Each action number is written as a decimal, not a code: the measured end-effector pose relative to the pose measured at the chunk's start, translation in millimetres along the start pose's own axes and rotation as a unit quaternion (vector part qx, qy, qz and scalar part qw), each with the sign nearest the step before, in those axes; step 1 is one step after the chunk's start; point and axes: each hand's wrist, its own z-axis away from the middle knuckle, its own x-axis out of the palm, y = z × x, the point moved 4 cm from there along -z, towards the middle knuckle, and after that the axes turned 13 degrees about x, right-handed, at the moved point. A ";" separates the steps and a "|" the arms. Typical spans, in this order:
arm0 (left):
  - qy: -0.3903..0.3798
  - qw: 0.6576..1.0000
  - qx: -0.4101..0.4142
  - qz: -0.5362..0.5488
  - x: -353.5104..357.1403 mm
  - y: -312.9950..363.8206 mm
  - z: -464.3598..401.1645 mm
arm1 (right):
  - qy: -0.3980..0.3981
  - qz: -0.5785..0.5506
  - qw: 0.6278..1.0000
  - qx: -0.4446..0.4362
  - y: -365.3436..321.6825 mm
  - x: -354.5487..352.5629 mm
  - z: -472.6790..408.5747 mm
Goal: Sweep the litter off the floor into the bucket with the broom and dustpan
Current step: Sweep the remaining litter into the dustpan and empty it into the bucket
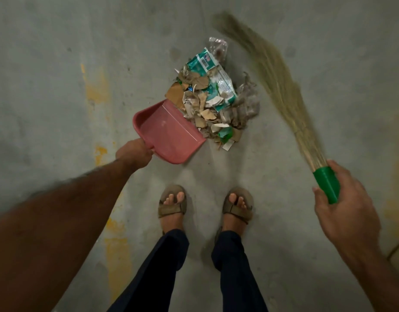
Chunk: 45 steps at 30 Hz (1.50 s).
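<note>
A heap of litter (216, 95), made of torn paper, brown scraps and green-white plastic wrappers, lies on the grey concrete floor in front of my feet. A pink dustpan (167, 134) sits at the heap's left edge, its open lip touching the scraps and its tray bare. My left hand (134, 154) grips the dustpan's handle. My right hand (344, 212) holds the green handle of a grass broom (281, 86). The broom's blurred bristles reach up and to the left, to the right of the heap and past its far end. No bucket is in view.
My two feet in brown sandals (172, 204) stand just behind the heap, legs in dark trousers. Yellow paint stains (97, 91) run down the floor on the left. Bare concrete surrounds the heap on all sides.
</note>
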 end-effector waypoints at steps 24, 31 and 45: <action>0.016 0.985 0.023 0.172 27.5 46.7 -60.6 | -0.172 0.116 0.976 -0.059 9.2 43.9 -11.5; 0.076 0.979 0.024 0.190 38.7 51.1 -35.8 | -0.201 0.123 0.972 -0.016 12.8 52.1 47.3; 0.201 0.952 0.059 0.222 -53.7 96.5 146.9 | -0.195 0.130 0.968 0.086 57.1 -61.8 150.6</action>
